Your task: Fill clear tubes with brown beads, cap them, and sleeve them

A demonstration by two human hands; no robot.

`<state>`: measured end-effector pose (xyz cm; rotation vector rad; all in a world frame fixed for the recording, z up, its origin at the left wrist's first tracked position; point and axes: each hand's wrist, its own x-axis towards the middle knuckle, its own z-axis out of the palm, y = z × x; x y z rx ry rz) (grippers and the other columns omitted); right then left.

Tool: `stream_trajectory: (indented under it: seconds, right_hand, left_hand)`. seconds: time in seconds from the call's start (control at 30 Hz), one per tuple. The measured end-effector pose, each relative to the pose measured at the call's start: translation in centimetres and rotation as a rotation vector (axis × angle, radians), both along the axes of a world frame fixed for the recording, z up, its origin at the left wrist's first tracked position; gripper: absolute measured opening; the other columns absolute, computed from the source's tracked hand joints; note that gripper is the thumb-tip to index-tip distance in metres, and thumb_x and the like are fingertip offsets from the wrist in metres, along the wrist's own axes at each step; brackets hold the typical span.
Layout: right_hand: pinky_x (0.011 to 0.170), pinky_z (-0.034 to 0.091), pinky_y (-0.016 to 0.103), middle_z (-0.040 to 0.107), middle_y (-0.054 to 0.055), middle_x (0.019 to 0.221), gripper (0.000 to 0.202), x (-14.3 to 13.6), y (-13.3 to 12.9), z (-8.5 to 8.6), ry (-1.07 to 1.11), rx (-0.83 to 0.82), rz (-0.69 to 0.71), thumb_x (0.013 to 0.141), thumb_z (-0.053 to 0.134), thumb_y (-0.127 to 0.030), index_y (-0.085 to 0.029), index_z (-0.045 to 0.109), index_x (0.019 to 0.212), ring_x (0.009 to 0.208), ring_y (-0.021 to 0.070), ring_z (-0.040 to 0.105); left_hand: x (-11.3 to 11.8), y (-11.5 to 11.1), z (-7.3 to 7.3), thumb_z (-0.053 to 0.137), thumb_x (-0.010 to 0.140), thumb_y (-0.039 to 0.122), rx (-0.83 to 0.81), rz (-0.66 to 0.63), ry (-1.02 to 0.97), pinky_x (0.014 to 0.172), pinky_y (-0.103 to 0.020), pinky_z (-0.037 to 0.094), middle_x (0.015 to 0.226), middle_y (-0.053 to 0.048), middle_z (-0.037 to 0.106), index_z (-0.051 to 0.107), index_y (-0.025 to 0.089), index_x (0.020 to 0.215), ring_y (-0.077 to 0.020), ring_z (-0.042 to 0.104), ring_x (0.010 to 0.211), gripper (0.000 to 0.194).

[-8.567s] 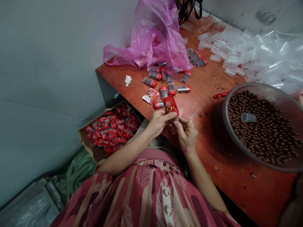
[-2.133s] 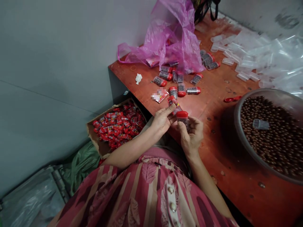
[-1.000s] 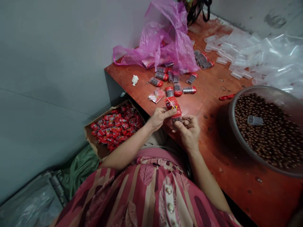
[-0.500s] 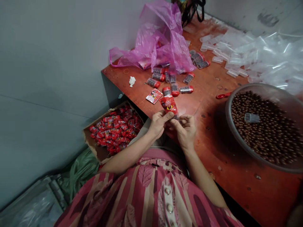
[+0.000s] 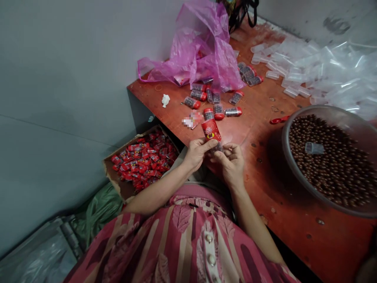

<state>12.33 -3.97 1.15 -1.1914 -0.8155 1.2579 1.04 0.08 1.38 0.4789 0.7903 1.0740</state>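
Note:
A red printed sleeve [image 5: 211, 129] wraps round a clear container of dark beads [image 5: 218, 147], held between my two hands at the table's front edge. My left hand [image 5: 198, 154] grips the sleeve from the left, thumb on top. From the right, my right hand [image 5: 230, 160] closes thumb and fingers on the container's lower end. Just beyond them lie several filled containers with red caps [image 5: 218, 111], and a red-and-white packet [image 5: 193, 119] is to their left.
A large bowl [image 5: 287, 153] of brown beads holds a small clear cup [image 5: 314, 148]. Clear empty containers [image 5: 321, 67] are heaped at the back right. A pink plastic bag [image 5: 203, 47] lies behind. At the left, below the table [image 5: 253, 184], a cardboard box [image 5: 113, 179] holds red packed pieces.
The sleeve now sits straighter round the container, and more of the beaded end shows between my hands. The view has shifted slightly.

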Motion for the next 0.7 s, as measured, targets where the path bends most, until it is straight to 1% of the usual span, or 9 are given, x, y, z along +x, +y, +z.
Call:
stream_trajectory:
  seconds: [0.1, 0.2, 0.27, 0.37, 0.47, 0.53, 0.6, 0.7]
  right_hand:
    - [0.065, 0.060, 0.029, 0.070, -0.003, 0.080, 0.036, 0.1, -0.3, -0.3, -0.026, 0.006, 0.027, 0.070, 0.077, -0.030, -0.023, 0.054, 0.096, 0.065, 0.0126, 0.069]
    - [0.067, 0.060, 0.031, 0.072, -0.001, 0.080, 0.031, -0.1, -0.6, -0.5, -0.113, 0.045, -0.045, 0.070, 0.078, -0.029, -0.020, 0.059, 0.094, 0.067, 0.0143, 0.069]
    - [0.067, 0.059, 0.031, 0.073, 0.001, 0.081, 0.030, -0.2, -0.7, -0.7, -0.147, 0.063, -0.095, 0.068, 0.079, -0.027, -0.019, 0.062, 0.091, 0.068, 0.0145, 0.069]
    - [0.065, 0.059, 0.029, 0.072, 0.000, 0.077, 0.030, -0.2, -0.6, -0.9, -0.032, 0.012, -0.102, 0.067, 0.080, -0.026, -0.019, 0.062, 0.091, 0.064, 0.0135, 0.069]
    - [0.065, 0.059, 0.029, 0.072, -0.001, 0.075, 0.032, -0.1, -0.5, -0.9, 0.073, -0.037, -0.081, 0.066, 0.080, -0.026, -0.018, 0.062, 0.092, 0.062, 0.0136, 0.070]
    - [0.065, 0.059, 0.029, 0.073, 0.000, 0.077, 0.032, -0.2, -0.7, -0.9, 0.032, -0.020, -0.091, 0.066, 0.080, -0.026, -0.018, 0.063, 0.092, 0.063, 0.0139, 0.070]
    - [0.065, 0.059, 0.029, 0.073, 0.000, 0.081, 0.030, -0.4, -0.9, -1.0, -0.070, 0.030, -0.136, 0.067, 0.080, -0.026, -0.018, 0.065, 0.092, 0.066, 0.0136, 0.069]
    - [0.067, 0.058, 0.025, 0.072, 0.000, 0.083, 0.026, -0.7, -1.2, -1.1, -0.197, 0.114, -0.220, 0.068, 0.079, -0.023, -0.020, 0.066, 0.090, 0.069, 0.0121, 0.069]
  left_hand:
    - [0.2, 0.4, 0.2, 0.085, 0.056, 0.033, -0.036, 0.110, -0.024, 0.057, -0.021, 0.048, 0.064, 0.000, 0.067, 0.067, 0.011, 0.069, -0.0085, 0.059, 0.054, 0.032]
    - [0.6, 0.3, 0.4, 0.088, 0.050, 0.034, -0.102, 0.156, -0.003, 0.055, -0.021, 0.046, 0.062, 0.000, 0.066, 0.064, 0.011, 0.065, -0.0077, 0.057, 0.052, 0.036]
    - [0.7, 0.0, 0.4, 0.088, 0.050, 0.035, -0.110, 0.174, 0.026, 0.054, -0.021, 0.045, 0.061, 0.001, 0.065, 0.064, 0.011, 0.065, -0.0071, 0.056, 0.051, 0.038]
    - [0.7, -0.3, 0.4, 0.085, 0.055, 0.038, -0.059, 0.155, 0.017, 0.057, -0.021, 0.046, 0.062, 0.000, 0.065, 0.064, 0.011, 0.066, -0.0077, 0.057, 0.053, 0.036]
    - [0.4, -0.3, 0.6, 0.083, 0.060, 0.039, -0.012, 0.119, -0.079, 0.063, -0.023, 0.048, 0.067, -0.002, 0.067, 0.066, 0.011, 0.070, -0.0095, 0.060, 0.060, 0.034]
    - [0.4, -0.2, 0.6, 0.082, 0.061, 0.039, -0.013, 0.107, -0.103, 0.063, -0.023, 0.048, 0.067, -0.002, 0.067, 0.067, 0.010, 0.071, -0.0098, 0.060, 0.060, 0.034]
    - [0.5, -0.3, 0.5, 0.082, 0.060, 0.039, -0.026, 0.109, -0.080, 0.059, -0.022, 0.047, 0.064, -0.001, 0.065, 0.067, 0.010, 0.070, -0.0091, 0.058, 0.057, 0.034]
    - [0.9, -0.8, 0.1, 0.083, 0.059, 0.039, -0.030, 0.171, -0.011, 0.055, -0.021, 0.045, 0.062, 0.001, 0.063, 0.066, 0.011, 0.066, -0.0070, 0.054, 0.054, 0.034]
